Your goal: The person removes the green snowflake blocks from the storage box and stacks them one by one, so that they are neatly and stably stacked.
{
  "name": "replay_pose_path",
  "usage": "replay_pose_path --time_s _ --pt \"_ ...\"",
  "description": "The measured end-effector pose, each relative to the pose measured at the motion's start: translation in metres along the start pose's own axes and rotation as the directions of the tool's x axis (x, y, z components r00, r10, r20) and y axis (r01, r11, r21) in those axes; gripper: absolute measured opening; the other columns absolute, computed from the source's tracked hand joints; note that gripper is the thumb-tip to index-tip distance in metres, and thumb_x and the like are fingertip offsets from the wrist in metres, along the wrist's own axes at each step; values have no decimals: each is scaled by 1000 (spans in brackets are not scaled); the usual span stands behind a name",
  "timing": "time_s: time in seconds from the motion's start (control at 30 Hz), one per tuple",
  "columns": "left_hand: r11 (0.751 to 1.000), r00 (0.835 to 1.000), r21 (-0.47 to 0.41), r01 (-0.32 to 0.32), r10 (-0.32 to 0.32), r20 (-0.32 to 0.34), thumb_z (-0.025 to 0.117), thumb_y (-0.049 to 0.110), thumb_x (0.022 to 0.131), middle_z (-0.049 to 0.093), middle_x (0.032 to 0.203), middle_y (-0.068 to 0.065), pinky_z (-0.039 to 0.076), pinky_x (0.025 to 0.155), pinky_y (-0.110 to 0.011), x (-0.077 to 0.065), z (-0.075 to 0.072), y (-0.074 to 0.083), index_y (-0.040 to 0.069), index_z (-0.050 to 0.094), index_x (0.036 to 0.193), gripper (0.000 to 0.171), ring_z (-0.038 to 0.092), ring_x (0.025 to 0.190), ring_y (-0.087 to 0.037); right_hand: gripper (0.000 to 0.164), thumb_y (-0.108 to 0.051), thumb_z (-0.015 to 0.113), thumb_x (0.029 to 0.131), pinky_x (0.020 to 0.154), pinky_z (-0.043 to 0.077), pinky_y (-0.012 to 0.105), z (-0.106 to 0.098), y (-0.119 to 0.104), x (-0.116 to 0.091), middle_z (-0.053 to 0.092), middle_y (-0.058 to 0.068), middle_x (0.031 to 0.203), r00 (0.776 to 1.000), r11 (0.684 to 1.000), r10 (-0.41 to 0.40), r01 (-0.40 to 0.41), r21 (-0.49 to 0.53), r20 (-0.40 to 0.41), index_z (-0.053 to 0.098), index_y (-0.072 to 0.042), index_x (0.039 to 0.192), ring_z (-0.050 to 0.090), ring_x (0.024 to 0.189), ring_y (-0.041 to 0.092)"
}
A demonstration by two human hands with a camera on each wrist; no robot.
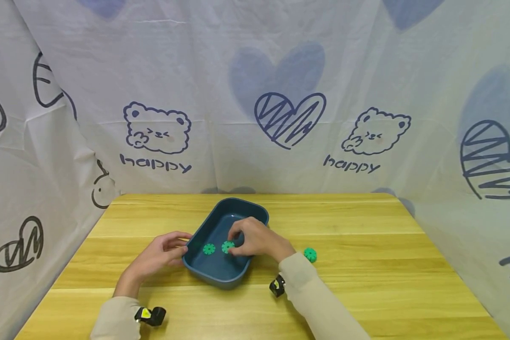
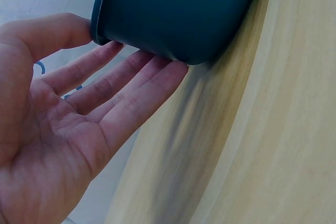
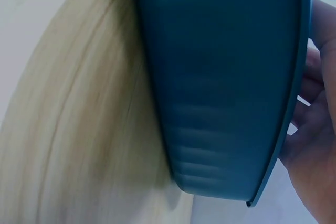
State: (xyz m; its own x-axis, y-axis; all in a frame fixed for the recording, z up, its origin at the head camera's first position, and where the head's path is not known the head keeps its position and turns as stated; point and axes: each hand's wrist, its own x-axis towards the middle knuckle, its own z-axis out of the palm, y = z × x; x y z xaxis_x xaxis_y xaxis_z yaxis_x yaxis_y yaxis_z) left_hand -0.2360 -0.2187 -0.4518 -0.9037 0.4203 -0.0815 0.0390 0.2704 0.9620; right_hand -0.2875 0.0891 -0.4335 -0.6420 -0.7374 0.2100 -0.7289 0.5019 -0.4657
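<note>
A dark blue rectangular bin (image 1: 217,270) stands at an angle on the wooden table. My left hand (image 1: 157,255) is at its left side; in the left wrist view the thumb and rather straight fingers (image 2: 128,106) touch the rim and outer wall. Inside the bin, my right hand (image 1: 255,238) pinches a green notched disc (image 1: 227,246) between thumb and forefinger. Another green notched disc (image 1: 209,249) lies on the bin floor to its left. In the right wrist view the bin wall (image 3: 220,87) hides the right fingertips and the discs.
A third green notched disc (image 1: 310,255) lies on the table (image 1: 365,283) to the right of the bin, beyond my right wrist. A white printed cloth (image 1: 221,94) hangs behind the table and along both sides.
</note>
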Motion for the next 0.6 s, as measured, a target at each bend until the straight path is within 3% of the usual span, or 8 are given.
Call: replay_pose_path --time_s 0.27,0.5,0.6 --pt "1000 1000 -5 -6 6 2 59 17 105 59 135 -36 64 89 -41 0 0 0 -8 44 148 51 69 114 -29 17 -23 83 86 84 63 39 -8 -3 -12 77 2 96 998 997 -37 40 60 -59 79 -10 96 71 92 24" --pt "1000 1000 -1 6 -6 -8 59 17 105 60 134 -34 65 89 -40 0 0 0 -7 46 147 50 70 113 -28 16 -22 84 85 87 62 34 -21 -5 -27 76 0 96 986 994 -110 111 3 -123 78 -11 95 70 91 19" --pt "1000 1000 0 9 -9 -12 59 17 105 61 134 -34 64 89 -40 0 0 0 -7 46 147 50 69 114 -28 17 -22 84 85 89 60 33 -28 -5 -35 76 -1 97 986 996 -93 93 -6 -137 78 -11 96 69 92 15"
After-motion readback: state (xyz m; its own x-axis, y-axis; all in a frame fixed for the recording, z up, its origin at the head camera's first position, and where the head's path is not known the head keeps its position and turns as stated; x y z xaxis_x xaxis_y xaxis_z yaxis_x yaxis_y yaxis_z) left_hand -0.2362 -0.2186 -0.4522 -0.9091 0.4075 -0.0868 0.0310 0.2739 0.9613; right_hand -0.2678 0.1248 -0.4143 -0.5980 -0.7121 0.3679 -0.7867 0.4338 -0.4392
